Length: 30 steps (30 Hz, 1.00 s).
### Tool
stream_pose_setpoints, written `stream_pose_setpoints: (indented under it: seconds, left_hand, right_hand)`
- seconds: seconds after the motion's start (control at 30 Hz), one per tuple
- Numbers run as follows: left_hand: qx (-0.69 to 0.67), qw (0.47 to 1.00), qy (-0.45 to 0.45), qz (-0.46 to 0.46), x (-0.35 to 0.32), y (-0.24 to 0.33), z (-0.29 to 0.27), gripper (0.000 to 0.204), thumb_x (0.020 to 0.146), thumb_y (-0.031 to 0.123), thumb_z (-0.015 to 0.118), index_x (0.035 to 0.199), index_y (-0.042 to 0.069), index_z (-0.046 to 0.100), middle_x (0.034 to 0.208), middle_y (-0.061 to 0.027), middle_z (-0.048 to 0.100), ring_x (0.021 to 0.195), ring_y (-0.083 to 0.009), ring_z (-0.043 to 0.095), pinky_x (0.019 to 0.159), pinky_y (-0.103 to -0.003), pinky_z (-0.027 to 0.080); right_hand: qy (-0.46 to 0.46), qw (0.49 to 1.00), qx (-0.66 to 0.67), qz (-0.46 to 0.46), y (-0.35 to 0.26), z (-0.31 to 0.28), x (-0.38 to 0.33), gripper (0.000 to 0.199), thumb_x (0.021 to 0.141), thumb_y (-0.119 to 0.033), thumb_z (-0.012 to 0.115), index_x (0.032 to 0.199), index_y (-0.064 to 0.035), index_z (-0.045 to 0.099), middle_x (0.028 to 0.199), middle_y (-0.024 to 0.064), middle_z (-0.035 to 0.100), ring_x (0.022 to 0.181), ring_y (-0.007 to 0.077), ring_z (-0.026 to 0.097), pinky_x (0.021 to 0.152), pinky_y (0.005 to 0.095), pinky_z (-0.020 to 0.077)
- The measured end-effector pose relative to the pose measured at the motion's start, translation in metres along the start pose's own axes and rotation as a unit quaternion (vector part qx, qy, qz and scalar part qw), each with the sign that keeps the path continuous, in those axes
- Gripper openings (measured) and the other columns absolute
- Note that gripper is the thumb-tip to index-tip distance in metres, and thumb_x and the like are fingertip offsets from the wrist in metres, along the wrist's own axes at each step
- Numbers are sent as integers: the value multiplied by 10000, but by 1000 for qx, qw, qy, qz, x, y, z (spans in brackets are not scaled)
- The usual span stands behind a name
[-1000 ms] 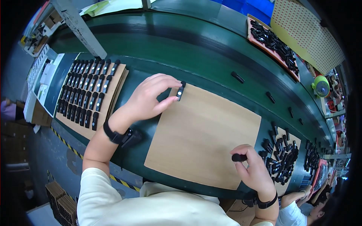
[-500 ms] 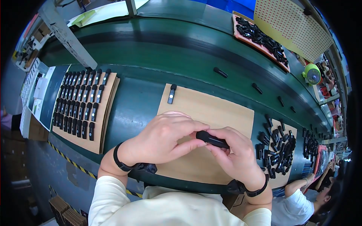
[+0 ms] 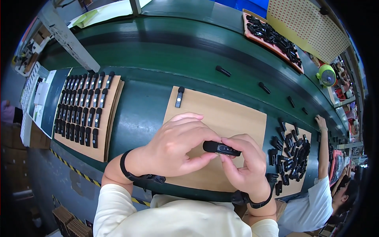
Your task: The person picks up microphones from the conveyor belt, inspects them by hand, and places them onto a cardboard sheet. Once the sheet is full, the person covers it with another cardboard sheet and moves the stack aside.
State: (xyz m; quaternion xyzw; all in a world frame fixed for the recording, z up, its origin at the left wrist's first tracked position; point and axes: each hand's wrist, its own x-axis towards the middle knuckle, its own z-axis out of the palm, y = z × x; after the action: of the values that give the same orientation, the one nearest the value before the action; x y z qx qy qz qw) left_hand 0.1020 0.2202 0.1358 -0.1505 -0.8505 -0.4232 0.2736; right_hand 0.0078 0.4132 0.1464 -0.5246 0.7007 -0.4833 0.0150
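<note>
Above a brown cardboard sheet (image 3: 233,106), a small black microphone (image 3: 227,149) with a foam-like rounded head lies sideways between my hands. My left hand (image 3: 173,144) pinches its head end with thumb and index finger. Thumb and fingers of my right hand (image 3: 246,162) close round the other end. A row of small marks shows on the side facing up. One more microphone (image 3: 179,97), with a pale round spot, rests on the sheet's upper left corner.
On the left, stacked cardboard (image 3: 114,114) carries rows of microphones. A loose heap of microphones (image 3: 294,154) lies at right. Several sit spaced along the green belt (image 3: 177,51). Beyond are a full pink tray (image 3: 272,47), a green fan (image 3: 327,75) and a co-worker's arm (image 3: 323,150).
The microphone in my hands has been rolled, so its marked side now faces up. Microphones on the belt have shifted left. At right, the co-worker's arm has stretched out toward the belt.
</note>
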Motion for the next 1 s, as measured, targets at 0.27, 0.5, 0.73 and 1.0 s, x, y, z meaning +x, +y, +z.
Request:
stream_pose_setpoints:
  seconds: [0.27,0.5,0.73,1.0]
  left_hand:
    - [1,1000,1,15,0,-1,2,299,715,80,811,981,37,679,847,-80,700,783,-248,677,975,-469,485]
    - [-13,1000,4,0,2,0,3,285,719,75,811,963,45,666,874,-68,697,818,-241,676,992,-468,473]
    - [-59,998,1,-38,-4,-11,9,267,735,66,803,953,71,650,900,-56,694,852,-238,672,1001,-465,463]
    - [-68,975,113,-180,-33,-76,-2,201,813,123,756,943,28,636,910,-83,660,887,-247,646,886,-369,498]
  right_hand:
    - [9,1000,-1,-15,2,1,-2,317,729,104,690,1040,53,655,905,150,660,770,213,646,643,276,511]
    - [7,1000,20,-16,7,-2,-5,287,748,95,705,1026,49,655,973,160,658,843,221,643,695,292,517]
    - [15,989,148,25,9,-3,1,264,804,71,699,1057,33,635,1030,165,652,901,223,635,750,299,518]
    - [-57,996,41,54,42,24,30,247,833,48,691,1068,21,617,1038,109,672,886,202,651,764,300,531]
